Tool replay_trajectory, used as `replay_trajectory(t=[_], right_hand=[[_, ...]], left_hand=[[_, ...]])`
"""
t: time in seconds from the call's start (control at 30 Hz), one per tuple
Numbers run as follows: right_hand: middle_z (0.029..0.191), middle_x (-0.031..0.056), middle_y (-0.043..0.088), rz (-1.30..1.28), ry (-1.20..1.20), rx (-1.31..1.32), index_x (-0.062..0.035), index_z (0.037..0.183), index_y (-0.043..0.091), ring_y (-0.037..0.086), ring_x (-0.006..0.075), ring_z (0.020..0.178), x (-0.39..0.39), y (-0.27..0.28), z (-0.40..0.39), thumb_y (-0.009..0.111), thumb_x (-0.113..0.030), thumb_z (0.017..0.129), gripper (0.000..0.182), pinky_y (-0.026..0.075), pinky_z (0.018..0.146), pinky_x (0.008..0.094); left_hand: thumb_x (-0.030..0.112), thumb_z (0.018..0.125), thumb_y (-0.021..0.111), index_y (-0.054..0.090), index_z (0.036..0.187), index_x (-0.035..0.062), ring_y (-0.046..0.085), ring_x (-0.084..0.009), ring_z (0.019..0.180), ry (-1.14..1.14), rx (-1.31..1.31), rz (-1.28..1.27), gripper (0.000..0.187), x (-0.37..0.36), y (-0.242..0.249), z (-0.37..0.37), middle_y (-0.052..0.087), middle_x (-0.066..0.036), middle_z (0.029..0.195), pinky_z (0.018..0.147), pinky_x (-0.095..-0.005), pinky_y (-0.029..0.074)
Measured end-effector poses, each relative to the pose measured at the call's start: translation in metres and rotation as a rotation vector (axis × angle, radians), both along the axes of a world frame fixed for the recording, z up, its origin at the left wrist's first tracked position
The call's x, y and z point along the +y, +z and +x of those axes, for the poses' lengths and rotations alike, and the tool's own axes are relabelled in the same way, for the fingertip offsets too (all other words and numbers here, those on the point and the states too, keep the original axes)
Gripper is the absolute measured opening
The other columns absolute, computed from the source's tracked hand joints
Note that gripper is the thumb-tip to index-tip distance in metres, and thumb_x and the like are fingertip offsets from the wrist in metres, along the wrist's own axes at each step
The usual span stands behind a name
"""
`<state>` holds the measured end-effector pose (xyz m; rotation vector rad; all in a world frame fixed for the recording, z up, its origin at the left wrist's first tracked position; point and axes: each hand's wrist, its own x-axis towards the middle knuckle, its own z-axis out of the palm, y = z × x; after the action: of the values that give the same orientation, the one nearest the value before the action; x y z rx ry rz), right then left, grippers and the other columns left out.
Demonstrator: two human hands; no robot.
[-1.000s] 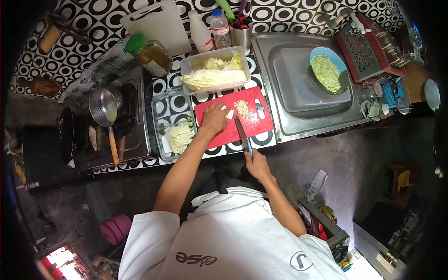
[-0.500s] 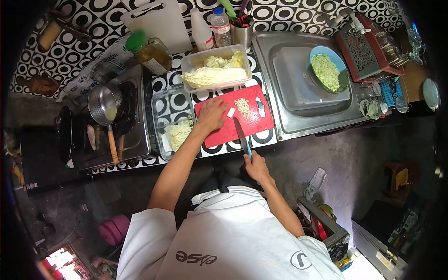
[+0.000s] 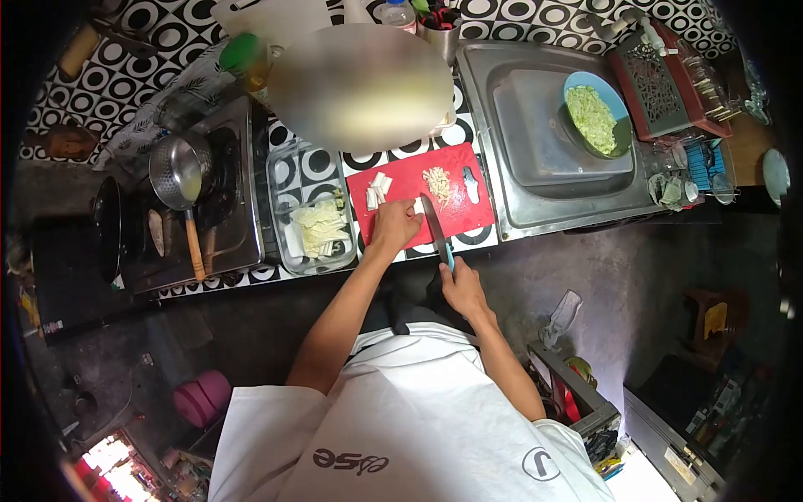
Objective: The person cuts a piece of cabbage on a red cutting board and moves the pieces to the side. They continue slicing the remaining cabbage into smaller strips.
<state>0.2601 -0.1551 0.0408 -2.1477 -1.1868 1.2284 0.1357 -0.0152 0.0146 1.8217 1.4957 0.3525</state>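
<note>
On the red cutting board (image 3: 465, 216), my left hand (image 3: 396, 226) has its fingers closed on a small white piece of cabbage stalk (image 3: 419, 205). My right hand (image 3: 462, 290) grips the blue handle of a kitchen knife (image 3: 435, 227). The blade lies right beside the held piece, its tip pointing away from me. Several white stalk pieces (image 3: 377, 190) sit at the board's left, just beyond my left hand. Finely chopped bits (image 3: 437, 184) form a small pile right of the blade.
A clear container (image 3: 283, 180) with cabbage leaves (image 3: 319, 227) stands left of the board. Behind the board, a blurred patch hides most of another container. At right, a blue bowl (image 3: 623, 110) of shredded cabbage rests on the sink (image 3: 535, 216). A saucepan (image 3: 177, 171) sits on the stove.
My left hand has drawn back toward me and closed on a stalk piece beside the blade. More white pieces now show at the board's left. The knife stays in my right hand.
</note>
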Motion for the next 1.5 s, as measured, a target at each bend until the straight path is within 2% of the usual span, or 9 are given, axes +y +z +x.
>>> replay_trajectory(t=[0.13, 0.2, 0.4, 0.5, 0.87, 0.93, 1.07, 1.13, 1.5], right_hand=[[0.073, 0.0308, 0.057, -0.017, 0.038, -0.042, 0.0031, 0.090, 0.048, 0.055, 0.0492, 0.076, 0.007, 0.001, -0.004, 0.047, -0.026, 0.091, 0.029, 0.041, 0.068, 0.0532], [0.075, 0.0325, 0.057, -0.052, 0.077, -0.086, 0.0032, 0.093, 0.048, 0.055, 0.0499, 0.078, 0.013, 0.006, -0.005, 0.044, -0.025, 0.092, 0.028, 0.042, 0.069, 0.0550], [0.077, 0.0332, 0.058, -0.112, 0.161, -0.209, 0.0050, 0.092, 0.047, 0.057, 0.0510, 0.080, 0.027, 0.022, -0.010, 0.043, -0.021, 0.091, 0.027, 0.044, 0.073, 0.0553], [0.080, 0.0320, 0.059, -0.155, 0.215, -0.230, 0.0045, 0.094, 0.046, 0.058, 0.0488, 0.081, 0.030, 0.033, -0.007, 0.041, -0.020, 0.092, 0.025, 0.046, 0.074, 0.0535], [0.082, 0.0310, 0.061, -0.217, 0.246, -0.221, 0.0039, 0.096, 0.045, 0.060, 0.0465, 0.084, 0.029, 0.027, -0.008, 0.043, -0.016, 0.089, 0.021, 0.048, 0.075, 0.0508], [0.074, 0.0323, 0.058, -0.139, 0.223, -0.232, 0.0046, 0.091, 0.045, 0.057, 0.0506, 0.077, 0.027, 0.024, -0.006, 0.043, -0.018, 0.091, 0.023, 0.045, 0.070, 0.0552], [0.073, 0.0311, 0.059, -0.137, 0.246, -0.243, 0.0041, 0.091, 0.044, 0.058, 0.0498, 0.076, 0.029, 0.025, -0.004, 0.043, -0.018, 0.090, 0.022, 0.046, 0.068, 0.0547], [0.084, 0.0287, 0.062, -0.227, 0.295, -0.210, 0.0048, 0.099, 0.044, 0.061, 0.0443, 0.084, 0.030, 0.024, -0.004, 0.058, -0.013, 0.079, 0.031, 0.049, 0.076, 0.0490], [0.083, 0.0294, 0.062, -0.207, 0.228, -0.214, 0.0050, 0.101, 0.046, 0.060, 0.0453, 0.084, 0.031, -0.008, -0.005, 0.046, -0.019, 0.088, 0.027, 0.048, 0.076, 0.0515]], left_hand=[[0.010, 0.070, 0.068, 0.066, 0.102, 0.0042, 0.063, -0.0199, 0.066, 0.086, -0.106, 0.015, 0.032, -0.005, -0.015, -0.002, 0.064, -0.013, 0.071, 0.063, -0.0313, 0.050], [0.006, 0.071, 0.069, 0.064, 0.109, 0.0046, 0.059, -0.0163, 0.061, -0.001, -0.135, 0.071, 0.038, -0.004, -0.021, -0.005, 0.061, -0.010, 0.071, 0.059, -0.0279, 0.047], [0.007, 0.070, 0.072, 0.067, 0.100, 0.0025, 0.058, -0.0161, 0.061, 0.032, -0.138, 0.059, 0.031, -0.003, -0.032, -0.003, 0.061, -0.011, 0.073, 0.059, -0.0267, 0.046], [-0.001, 0.067, 0.067, 0.067, 0.095, -0.0021, 0.063, -0.0230, 0.068, 0.125, -0.157, 0.056, 0.028, -0.003, -0.027, 0.002, 0.063, -0.015, 0.079, 0.063, -0.0296, 0.050], [0.003, 0.066, 0.072, 0.068, 0.091, -0.0026, 0.063, -0.0182, 0.065, 0.182, -0.177, -0.021, 0.026, 0.002, -0.032, 0.000, 0.065, -0.014, 0.074, 0.062, -0.0264, 0.049], [0.006, 0.066, 0.073, 0.068, 0.089, -0.0038, 0.063, -0.0172, 0.063, 0.189, -0.174, -0.034, 0.025, 0.002, -0.028, 0.002, 0.065, -0.013, 0.071, 0.062, -0.0265, 0.049], [0.008, 0.067, 0.074, 0.068, 0.087, -0.0041, 0.064, -0.0166, 0.062, 0.211, -0.163, -0.058, 0.024, 0.003, -0.027, 0.005, 0.066, -0.013, 0.069, 0.061, -0.0267, 0.049], [0.009, 0.068, 0.074, 0.068, 0.086, -0.0046, 0.065, -0.0170, 0.062, 0.228, -0.141, -0.061, 0.023, 0.004, -0.029, 0.006, 0.066, -0.014, 0.069, 0.060, -0.0264, 0.050], [0.008, 0.069, 0.074, 0.068, 0.089, -0.0053, 0.065, -0.0133, 0.067, 0.210, -0.151, -0.143, 0.025, 0.009, -0.030, 0.007, 0.069, -0.013, 0.075, 0.065, -0.0240, 0.051]])
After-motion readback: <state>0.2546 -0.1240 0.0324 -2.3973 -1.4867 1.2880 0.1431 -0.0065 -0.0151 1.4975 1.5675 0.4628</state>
